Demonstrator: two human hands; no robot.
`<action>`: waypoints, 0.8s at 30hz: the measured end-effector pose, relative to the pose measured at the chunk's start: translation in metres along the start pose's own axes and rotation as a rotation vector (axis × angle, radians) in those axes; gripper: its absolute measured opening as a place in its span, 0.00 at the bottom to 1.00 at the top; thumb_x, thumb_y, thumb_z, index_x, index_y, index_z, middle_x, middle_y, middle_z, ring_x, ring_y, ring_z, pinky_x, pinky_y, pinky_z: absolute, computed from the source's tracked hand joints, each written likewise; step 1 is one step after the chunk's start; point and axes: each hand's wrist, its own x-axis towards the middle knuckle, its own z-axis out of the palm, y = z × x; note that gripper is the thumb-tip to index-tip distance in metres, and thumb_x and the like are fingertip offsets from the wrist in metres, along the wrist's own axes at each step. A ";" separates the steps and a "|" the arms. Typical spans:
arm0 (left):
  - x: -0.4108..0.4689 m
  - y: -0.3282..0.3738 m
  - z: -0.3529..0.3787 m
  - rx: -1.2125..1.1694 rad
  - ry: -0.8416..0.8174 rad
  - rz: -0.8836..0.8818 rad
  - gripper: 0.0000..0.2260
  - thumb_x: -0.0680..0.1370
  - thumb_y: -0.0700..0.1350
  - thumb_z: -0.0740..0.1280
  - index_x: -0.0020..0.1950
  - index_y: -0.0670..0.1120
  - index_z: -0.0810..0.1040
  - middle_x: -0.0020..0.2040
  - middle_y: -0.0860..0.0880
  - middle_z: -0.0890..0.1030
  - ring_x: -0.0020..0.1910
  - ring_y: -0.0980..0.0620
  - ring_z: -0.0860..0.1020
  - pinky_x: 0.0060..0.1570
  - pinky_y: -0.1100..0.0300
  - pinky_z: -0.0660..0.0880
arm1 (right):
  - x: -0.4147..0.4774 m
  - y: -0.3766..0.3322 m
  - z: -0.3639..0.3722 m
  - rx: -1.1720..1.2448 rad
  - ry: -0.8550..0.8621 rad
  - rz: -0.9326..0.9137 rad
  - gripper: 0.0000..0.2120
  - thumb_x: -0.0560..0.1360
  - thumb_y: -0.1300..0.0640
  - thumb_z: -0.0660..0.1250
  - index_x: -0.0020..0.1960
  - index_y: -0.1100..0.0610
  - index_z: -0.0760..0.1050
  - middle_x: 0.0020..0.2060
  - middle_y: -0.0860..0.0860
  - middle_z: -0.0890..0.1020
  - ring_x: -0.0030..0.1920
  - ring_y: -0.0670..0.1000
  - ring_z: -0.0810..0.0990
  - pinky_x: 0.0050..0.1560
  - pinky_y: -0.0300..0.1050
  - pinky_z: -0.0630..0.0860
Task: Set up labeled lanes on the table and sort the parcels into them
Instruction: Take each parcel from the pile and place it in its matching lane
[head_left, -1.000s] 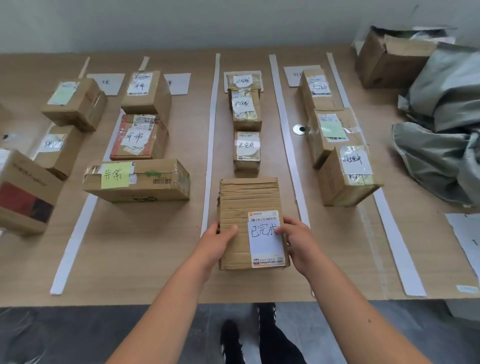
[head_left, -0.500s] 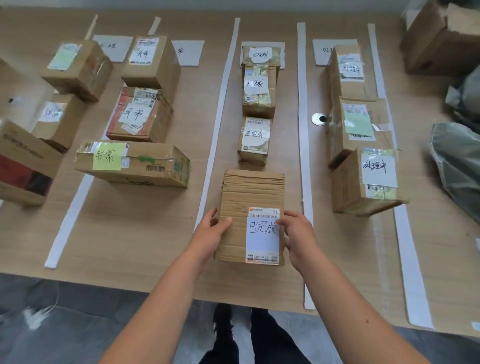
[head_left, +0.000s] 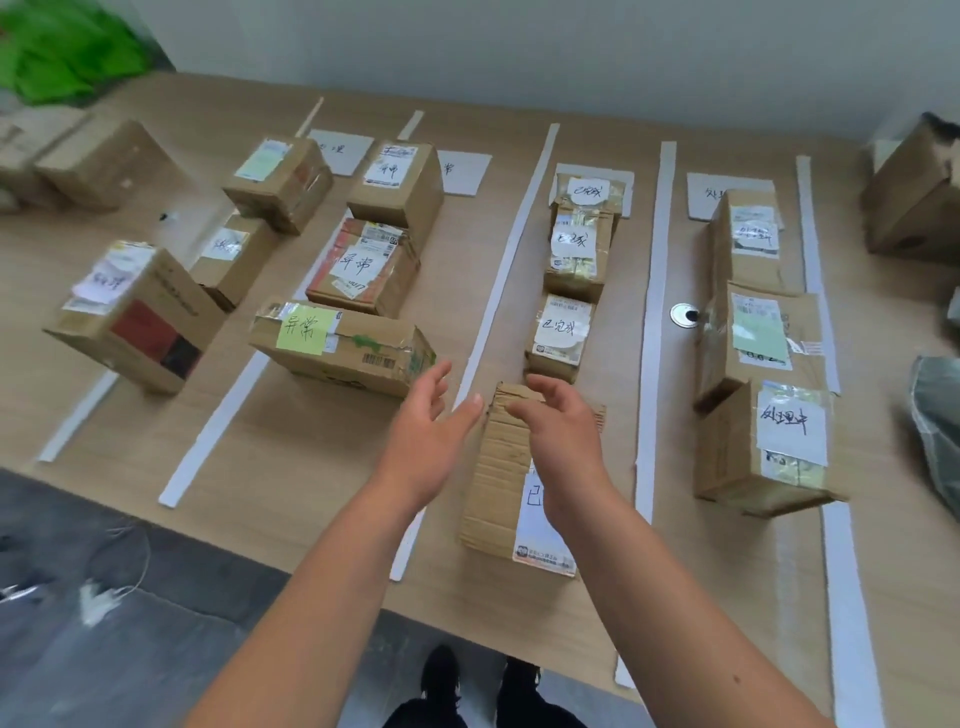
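Head view.

Wooden table (head_left: 291, 467): divided into lanes by long white paper strips (head_left: 506, 260) running front to back; white lane cards at the far ends, one (head_left: 465, 174) partly behind a box.

Flat corrugated parcel (head_left: 498, 478): lying at the near end of the lane between two strips, white label facing up, label partly hidden by the right forearm. Just behind it, same lane, three small parcels in a row, the nearest (head_left: 558, 335) bearing a handwritten white label.

Left hand (head_left: 426, 441): raised above the table just left of the flat parcel, fingers spread wide, holding nothing, clear of the cardboard.

Right hand (head_left: 563, 441): over the far half of the flat parcel, fingers loosely curled and apart, holding nothing; contact with the parcel cannot be told.

Lane to the left: long box with a yellow-green note (head_left: 343, 351) nearest, red-printed box (head_left: 363, 267) behind, plain box (head_left: 397, 189) at the far end.

Far-left lane: three boxes, the nearest (head_left: 135, 317) with red and black printing on its side.

Lane to the right: three boxes front to back, the nearest (head_left: 763, 449) with a handwritten white label; round metal disc (head_left: 684, 315) just beside the middle box.

Far right: open carton (head_left: 914, 202); grey plastic bags (head_left: 940, 415), blurred.

Far left corner: green bag (head_left: 67, 52).
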 end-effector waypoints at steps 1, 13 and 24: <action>-0.008 0.006 -0.012 -0.010 0.024 0.034 0.29 0.83 0.51 0.71 0.83 0.56 0.66 0.78 0.55 0.71 0.78 0.56 0.69 0.74 0.55 0.68 | -0.004 -0.004 0.011 -0.003 -0.042 -0.021 0.17 0.79 0.59 0.72 0.66 0.47 0.78 0.55 0.39 0.76 0.53 0.37 0.74 0.46 0.36 0.69; -0.118 -0.017 -0.222 -0.139 0.522 0.124 0.30 0.74 0.64 0.72 0.75 0.68 0.69 0.75 0.60 0.73 0.75 0.62 0.71 0.77 0.52 0.69 | -0.101 0.010 0.213 -0.250 -0.607 -0.298 0.21 0.78 0.54 0.75 0.68 0.40 0.76 0.72 0.41 0.77 0.75 0.44 0.72 0.74 0.52 0.71; -0.230 -0.123 -0.440 -0.323 0.790 0.117 0.29 0.75 0.58 0.72 0.76 0.64 0.72 0.77 0.53 0.74 0.75 0.59 0.73 0.70 0.60 0.71 | -0.235 0.104 0.422 -0.342 -0.861 -0.320 0.22 0.79 0.57 0.74 0.71 0.45 0.76 0.68 0.39 0.77 0.71 0.44 0.76 0.68 0.44 0.74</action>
